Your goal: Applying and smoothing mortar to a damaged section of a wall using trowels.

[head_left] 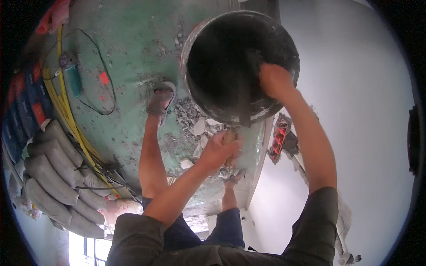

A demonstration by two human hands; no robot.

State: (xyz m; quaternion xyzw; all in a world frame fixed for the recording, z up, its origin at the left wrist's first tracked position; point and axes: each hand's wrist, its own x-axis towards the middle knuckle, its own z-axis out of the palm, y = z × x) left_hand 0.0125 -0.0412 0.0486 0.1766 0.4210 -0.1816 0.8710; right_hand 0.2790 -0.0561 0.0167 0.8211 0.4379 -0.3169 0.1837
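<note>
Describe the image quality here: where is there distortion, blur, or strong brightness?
Head view: the fisheye bends the wall edge and leaves black corners; the window at the lower left is blown out white; the right hand inside the dark bucket looks soft with blur; the bucket's inside is too dark to show detail; the left hand is sharper.

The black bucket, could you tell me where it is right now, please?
In the head view the black bucket sits upper centre, above the rubble on the green floor, beside the white wall. The right hand reaches inside it; the left hand is just below it.
</note>
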